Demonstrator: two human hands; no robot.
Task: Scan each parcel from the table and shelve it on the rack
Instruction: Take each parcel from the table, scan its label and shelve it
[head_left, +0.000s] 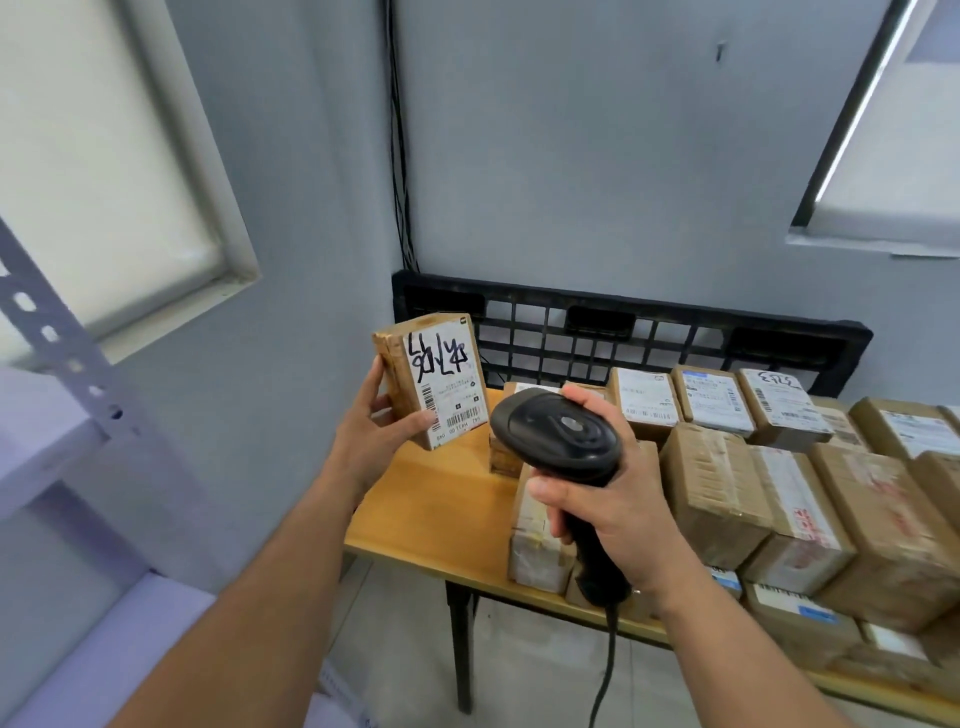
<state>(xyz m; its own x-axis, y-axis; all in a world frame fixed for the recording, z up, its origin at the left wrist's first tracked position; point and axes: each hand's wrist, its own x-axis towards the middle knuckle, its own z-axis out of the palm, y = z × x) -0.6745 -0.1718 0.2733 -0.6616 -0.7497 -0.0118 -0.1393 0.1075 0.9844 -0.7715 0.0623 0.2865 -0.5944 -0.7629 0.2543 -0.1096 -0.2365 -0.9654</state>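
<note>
Nearest the lens: two bare forearms reaching forward, left one low across the frame. Far left, part of the grey rack, a slotted upright and pale shelf, close by and blurred. Left hand clamped on a small parcel, thumb across the lower label edge, fingers wrapped round the back, parcel lifted clear of the surface and held above its left corner. Brown card taped at the edges, white label facing the camera with black marker scrawl above and barcodes lower down. Judged light and stiff: carried easily by one hand with no sag; taped faces probably a little slick, so grip across the narrow sides seems soundest, keeping fingers off the barcodes. Long axis near upright, tilted slightly, top leaning away and left; label print seemingly upside down, so true top probably pointing down. Just right, right hand closed round the handle of a black scanner, head aimed left toward the label, cable trailing down. Further right, rows of boxes packed tight together on the surface, black crate behind against the wall.
</note>
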